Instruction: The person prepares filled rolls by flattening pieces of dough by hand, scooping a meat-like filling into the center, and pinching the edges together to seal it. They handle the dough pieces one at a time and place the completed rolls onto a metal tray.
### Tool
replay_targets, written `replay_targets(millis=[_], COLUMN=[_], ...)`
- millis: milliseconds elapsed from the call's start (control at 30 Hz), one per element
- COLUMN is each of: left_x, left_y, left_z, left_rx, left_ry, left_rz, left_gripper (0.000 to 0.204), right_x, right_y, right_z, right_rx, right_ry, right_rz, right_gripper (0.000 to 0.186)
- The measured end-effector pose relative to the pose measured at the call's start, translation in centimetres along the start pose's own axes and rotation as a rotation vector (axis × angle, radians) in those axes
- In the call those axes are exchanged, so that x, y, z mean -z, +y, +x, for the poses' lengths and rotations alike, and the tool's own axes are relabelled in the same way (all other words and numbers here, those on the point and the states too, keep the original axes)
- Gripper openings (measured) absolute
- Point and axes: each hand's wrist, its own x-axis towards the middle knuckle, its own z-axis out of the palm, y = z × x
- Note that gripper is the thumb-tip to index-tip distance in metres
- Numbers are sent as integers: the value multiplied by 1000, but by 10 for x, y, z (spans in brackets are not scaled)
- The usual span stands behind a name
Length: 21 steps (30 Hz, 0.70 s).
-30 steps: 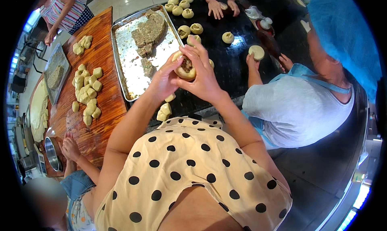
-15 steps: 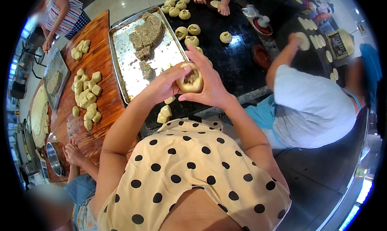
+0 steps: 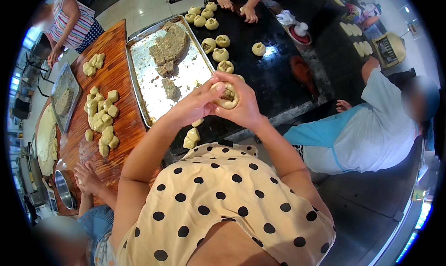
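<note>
A round piece of dough with dark filling sits just above the centre of the frame, held up over the near edge of the black table. The right hand cups it from below and from the right, fingers curled around its side. The left hand comes in from the left with its fingertips pinched on the dough's rim; whether the thumb presses into the filling is hard to tell at this angle. Just left of the hands lies a metal tray carrying slabs of brownish filling. Filled dough balls stand on the black table above the hands, and a few plain dough lumps lie at the table edge just below them. Further left, a wooden board bears many dough pieces. A seated person in a white and blue top is at the right of the frame.
</note>
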Motion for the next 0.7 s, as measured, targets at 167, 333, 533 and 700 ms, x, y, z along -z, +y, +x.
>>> replay_targets(millis=[167,333,533,700], left_x=[0,-11,1,-5], left_y=[-23,-4,-28,-44], left_z=[4,-6,7,24], left_rx=[-90,69,-128,-182], left_ry=[104,24,-21,180], left_rz=[-77,285,221,453], left_gripper=[50,71,78,79], right_x=[-9,8,-6,-22], right_y=[-1,-4,-3,15], right_z=[0,-5,-9,-9], right_rx=[78,145,-19,25], right_ry=[103,-26,247,334], right_rz=[-131,-133,139,-19], right_gripper=[89,76,30,37])
